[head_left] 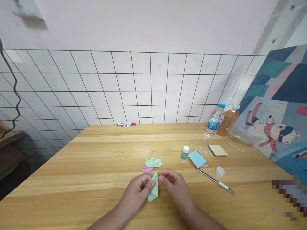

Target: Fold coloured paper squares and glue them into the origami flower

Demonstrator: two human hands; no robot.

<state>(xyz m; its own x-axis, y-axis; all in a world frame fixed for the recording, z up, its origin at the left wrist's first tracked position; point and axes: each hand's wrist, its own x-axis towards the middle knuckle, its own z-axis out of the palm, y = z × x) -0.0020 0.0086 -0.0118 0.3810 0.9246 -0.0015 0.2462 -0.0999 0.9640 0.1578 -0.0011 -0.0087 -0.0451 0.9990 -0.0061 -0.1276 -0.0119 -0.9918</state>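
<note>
My left hand (139, 188) grips a folded light green paper (154, 191), its thumb pressed on the front face. The paper is creased into a pointed shape with the tip upward. My right hand (174, 185) is closed in a pinch at the paper's upper right edge; its fingertips partly hide the contact. Just beyond the hands lies a fan of folded green paper points (153, 162), with a folded pink paper piece (147, 169) at its lower left.
To the right stand a white-capped glue bottle (184, 154), blue paper squares (197, 159), yellow-topped paper squares (217, 150), a clear round lid (220, 171), a slim metallic knife (216, 181) and a thin stick (237, 148). Two drink bottles (215, 123) and markers (126, 124) are near the wall.
</note>
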